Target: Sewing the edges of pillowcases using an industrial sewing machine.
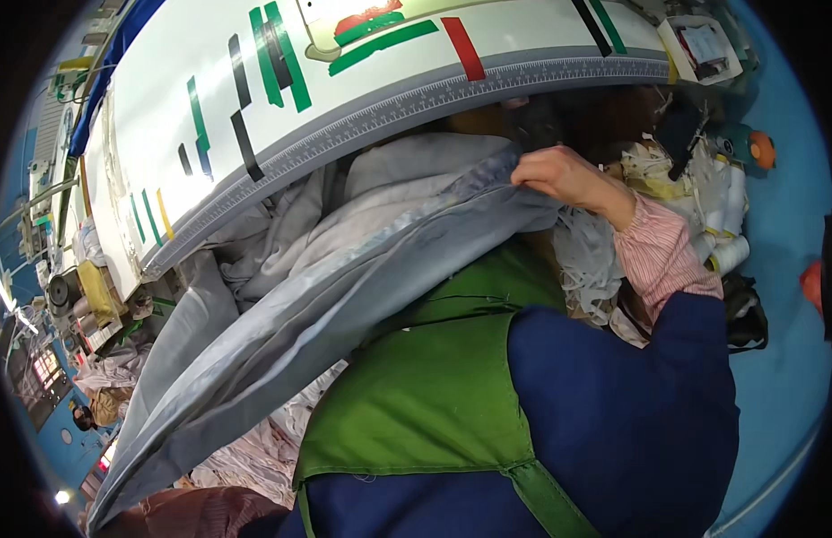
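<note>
A long piece of light grey-blue cloth (344, 296) stretches diagonally from below the table edge down to the lower left rim. At its upper right end, my right hand (564, 179) is closed, pinching the edge beside a darker blue patch of the fabric. My right cuff is pink striped, under a dark blue sleeve. Folds of the cloth lie bunched beneath the table's near edge and across my green apron (425, 394). Of my left arm only a reddish sleeve (200, 513) shows at the bottom left; the left hand is not in view.
A white table (344, 112) with coloured tape strips and a ruler along its near edge spans the top. On the right are a small white box (698, 49), thread cones (730, 255) and white scraps (586, 260). Crumpled pale fabric (254, 457) lies lower left. Another person (97, 408) is far left.
</note>
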Action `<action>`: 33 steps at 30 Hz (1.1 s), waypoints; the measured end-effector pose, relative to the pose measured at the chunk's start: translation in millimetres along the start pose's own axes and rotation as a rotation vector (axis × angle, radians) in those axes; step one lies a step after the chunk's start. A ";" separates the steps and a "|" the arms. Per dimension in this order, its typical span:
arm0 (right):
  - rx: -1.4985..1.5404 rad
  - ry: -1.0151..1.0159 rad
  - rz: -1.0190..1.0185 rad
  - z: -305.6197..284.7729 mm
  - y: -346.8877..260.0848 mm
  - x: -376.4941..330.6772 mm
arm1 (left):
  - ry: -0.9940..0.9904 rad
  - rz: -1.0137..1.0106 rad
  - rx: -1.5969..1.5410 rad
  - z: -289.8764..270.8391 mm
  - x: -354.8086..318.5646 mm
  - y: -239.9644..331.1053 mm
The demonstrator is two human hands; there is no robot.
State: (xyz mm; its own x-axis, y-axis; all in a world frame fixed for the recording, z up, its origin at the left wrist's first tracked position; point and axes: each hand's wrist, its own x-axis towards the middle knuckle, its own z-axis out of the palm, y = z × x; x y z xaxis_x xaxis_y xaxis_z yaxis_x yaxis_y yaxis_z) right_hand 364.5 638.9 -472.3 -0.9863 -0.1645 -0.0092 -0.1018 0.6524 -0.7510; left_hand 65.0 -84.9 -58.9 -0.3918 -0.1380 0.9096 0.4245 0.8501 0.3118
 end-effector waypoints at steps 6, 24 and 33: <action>0.060 -0.073 -0.045 7.7 3.9 18.4 | 0.023 -0.001 0.024 -9.3 10.3 7.7; 0.041 0.327 0.266 -22.7 -8.3 -46.6 | -0.323 -0.465 -0.406 101.0 -89.9 -45.9; -0.352 0.461 0.680 -53.6 -30.2 -194.4 | -0.603 -0.629 -0.747 171.7 -292.5 -33.9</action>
State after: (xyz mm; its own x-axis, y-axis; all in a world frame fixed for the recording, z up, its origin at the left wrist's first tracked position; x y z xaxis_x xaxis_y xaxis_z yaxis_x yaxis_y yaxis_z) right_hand 552.4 690.8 -412.5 -0.7944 0.6049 -0.0551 0.5648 0.7023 -0.4334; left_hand 25.1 13.9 -382.7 -0.9480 0.0061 0.3183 0.3144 0.1749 0.9330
